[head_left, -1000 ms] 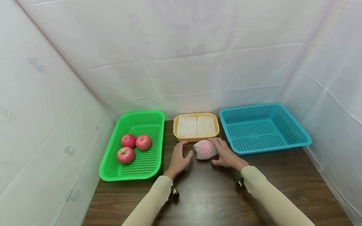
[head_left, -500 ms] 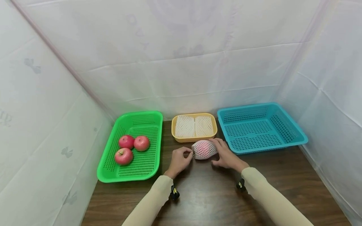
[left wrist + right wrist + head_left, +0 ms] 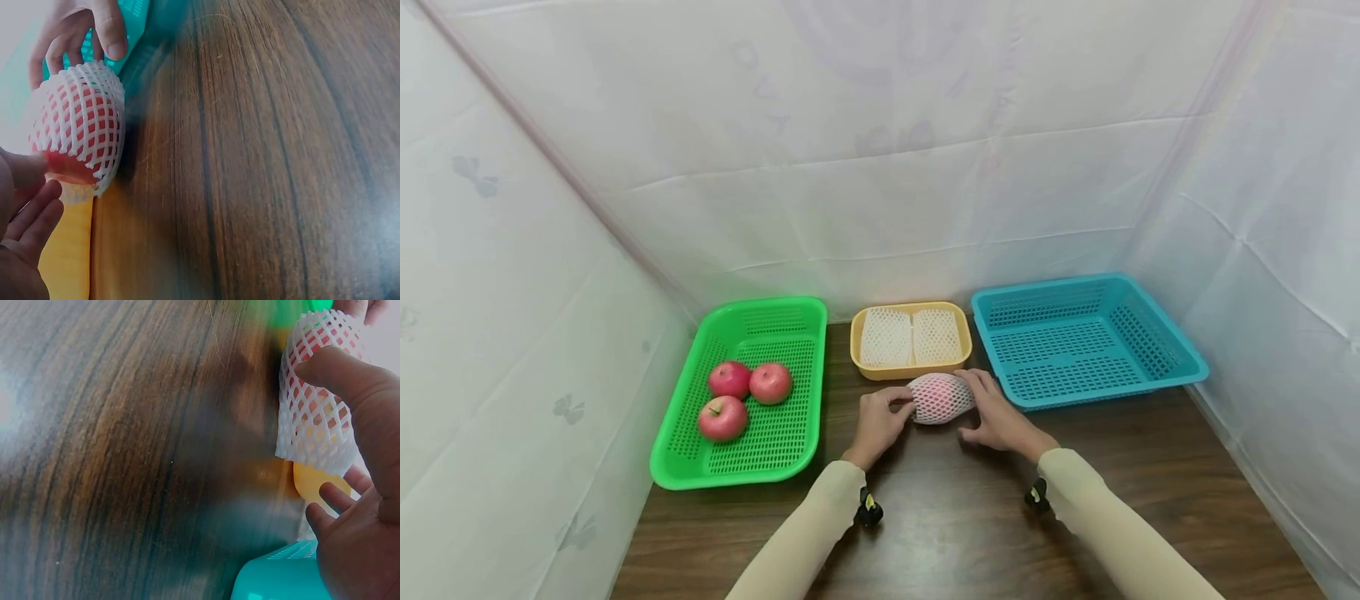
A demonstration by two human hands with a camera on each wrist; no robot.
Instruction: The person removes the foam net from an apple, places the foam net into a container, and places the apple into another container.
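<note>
A red apple point(image 3: 72, 165) in a white foam fruit net point(image 3: 940, 398) lies on the table between the two hands. My left hand point(image 3: 877, 425) pinches the net's left edge; in the left wrist view its thumb lies beside a patch of bare apple skin. Around the opposite end curves my right hand point(image 3: 996, 417). Seen from the right wrist, that thumb rests over the mesh, and the other fingers reach past the loose end of the net.
Three apples point(image 3: 724, 418) sit in a green basket point(image 3: 658, 467) on the left. Flat foam nets point(image 3: 886, 337) fill a small yellow tray point(image 3: 871, 372) behind the hands. A blue basket point(image 3: 1097, 397) stands at right. White sheeting point(image 3: 850, 208) encloses the table point(image 3: 955, 533).
My left hand has moved in from beside the apple, and its fingers have closed on the net's left edge. The right hand stays at the other end. The head view has shifted slightly.
</note>
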